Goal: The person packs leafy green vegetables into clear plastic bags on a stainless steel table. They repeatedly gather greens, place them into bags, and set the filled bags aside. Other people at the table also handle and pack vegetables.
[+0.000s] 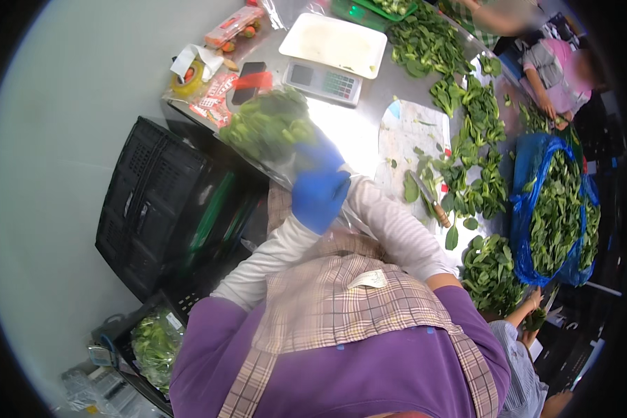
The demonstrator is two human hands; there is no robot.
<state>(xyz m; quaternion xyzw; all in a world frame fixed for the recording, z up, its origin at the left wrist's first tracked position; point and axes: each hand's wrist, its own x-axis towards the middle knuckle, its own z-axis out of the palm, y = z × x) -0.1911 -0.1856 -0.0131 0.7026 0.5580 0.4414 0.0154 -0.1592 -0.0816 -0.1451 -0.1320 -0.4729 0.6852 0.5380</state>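
Note:
A clear plastic bag of leafy greens (pixel 271 125) is at the left front of the metal table, blurred by motion. My left hand (pixel 320 201), in a blue glove, is closed in a fist on the bag's gathered plastic, close to my apron. Just beyond it, my blue-gloved right hand (pixel 318 154) grips the bag beside the greens; blur hides its fingers. Loose plastic hangs below my wrists. Right of my hands, a wooden-handled knife (pixel 432 201) lies among cut leaves, partly on a stained white sheet (pixel 410 138).
A digital scale (pixel 324 78) bears a white tray (pixel 334 43). A phone (pixel 248 83) and yellow tape roll (pixel 188 78) lie leftward. Greens (pixel 480 125) line the right side, near a blue bag of greens (pixel 554 214). Black crates (pixel 151 204) stand left. Other people work along the far side.

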